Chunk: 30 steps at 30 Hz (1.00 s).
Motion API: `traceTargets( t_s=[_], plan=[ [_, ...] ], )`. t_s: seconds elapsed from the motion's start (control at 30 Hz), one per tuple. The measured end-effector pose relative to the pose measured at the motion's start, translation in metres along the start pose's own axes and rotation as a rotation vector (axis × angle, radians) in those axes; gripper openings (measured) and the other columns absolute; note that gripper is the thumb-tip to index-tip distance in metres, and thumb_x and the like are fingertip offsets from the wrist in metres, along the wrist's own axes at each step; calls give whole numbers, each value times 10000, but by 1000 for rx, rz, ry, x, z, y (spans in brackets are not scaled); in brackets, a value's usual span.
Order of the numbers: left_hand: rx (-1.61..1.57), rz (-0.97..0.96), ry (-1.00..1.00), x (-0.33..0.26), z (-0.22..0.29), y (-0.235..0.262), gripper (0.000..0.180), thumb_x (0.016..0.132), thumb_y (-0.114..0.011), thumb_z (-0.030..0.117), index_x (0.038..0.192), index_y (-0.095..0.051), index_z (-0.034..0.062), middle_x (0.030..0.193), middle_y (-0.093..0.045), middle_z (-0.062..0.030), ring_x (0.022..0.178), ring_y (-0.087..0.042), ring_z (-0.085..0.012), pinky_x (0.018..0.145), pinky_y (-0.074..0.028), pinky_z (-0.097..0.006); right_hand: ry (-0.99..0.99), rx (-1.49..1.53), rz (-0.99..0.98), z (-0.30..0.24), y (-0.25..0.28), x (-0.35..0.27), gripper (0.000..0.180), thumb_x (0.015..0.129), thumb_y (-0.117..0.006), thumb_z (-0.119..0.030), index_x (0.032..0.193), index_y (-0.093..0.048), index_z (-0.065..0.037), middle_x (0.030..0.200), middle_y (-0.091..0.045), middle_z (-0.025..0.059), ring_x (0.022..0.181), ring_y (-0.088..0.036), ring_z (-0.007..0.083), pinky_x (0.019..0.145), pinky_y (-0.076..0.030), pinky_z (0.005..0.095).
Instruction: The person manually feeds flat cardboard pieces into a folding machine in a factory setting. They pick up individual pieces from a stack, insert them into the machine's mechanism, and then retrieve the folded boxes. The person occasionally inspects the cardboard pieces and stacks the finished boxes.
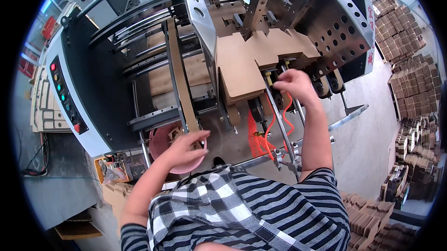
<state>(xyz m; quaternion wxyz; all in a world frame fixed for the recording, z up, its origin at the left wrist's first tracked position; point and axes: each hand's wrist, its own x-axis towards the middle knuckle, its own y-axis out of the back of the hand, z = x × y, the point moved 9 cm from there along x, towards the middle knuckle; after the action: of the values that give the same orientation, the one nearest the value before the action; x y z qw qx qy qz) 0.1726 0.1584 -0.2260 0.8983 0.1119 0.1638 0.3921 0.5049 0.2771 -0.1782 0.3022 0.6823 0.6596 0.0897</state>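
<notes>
A stack of flat brown cardboard blanks [242, 72] with notched edges lies in the feed area of a metal machine. My right hand [297, 85] is at the near edge of the stack, beside a yellow fitting [268, 79] on a metal rod. Its fingers are loosely bent and apart, and nothing shows between them. Lower and to the left, my left hand [186, 149] hovers over the rim of a pink basin [160, 141], fingers stretched out and holding nothing. Cardboard scraps [175, 133] lie in the basin, partly hidden by that hand.
A brown belt [179, 74] runs left of the stack. Orange coiled air hoses [258, 139] hang below the rods. A perforated metal plate [342, 27] stands at right, a button panel [65, 95] at left. Bundled cardboard stacks [407, 86] line the right side.
</notes>
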Motion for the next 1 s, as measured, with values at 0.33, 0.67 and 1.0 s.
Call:
traceTargets(
  t_s=[0.33,0.67,1.0],
  plan=[
    [294,54,-75,81,24,-23,524,773,-678,232,1223,-538,4,1186,-576,-190,1066,-584,-299,910,-466,-375,621,-724,-97,-29,-77,-4,678,698,-759,-250,1278,-427,-135,1024,-607,155,928,-613,340,789,-491,430],
    [257,180,119,97,16,-13,834,734,-701,245,1402,-273,-10,1282,-488,-242,1116,-550,-345,943,-449,-391,590,-377,207,-18,-60,-5,651,655,-786,-195,1242,-510,-133,995,-643,115,917,-626,294,770,-504,387],
    [158,350,98,119,16,-23,1060,700,-732,240,1438,-38,-74,1384,-339,-322,1277,-404,-385,1054,-339,-376,299,-488,8,6,-73,19,359,640,-785,-293,871,-649,-53,850,-662,166,864,-627,347,736,-502,418]
  ],
)
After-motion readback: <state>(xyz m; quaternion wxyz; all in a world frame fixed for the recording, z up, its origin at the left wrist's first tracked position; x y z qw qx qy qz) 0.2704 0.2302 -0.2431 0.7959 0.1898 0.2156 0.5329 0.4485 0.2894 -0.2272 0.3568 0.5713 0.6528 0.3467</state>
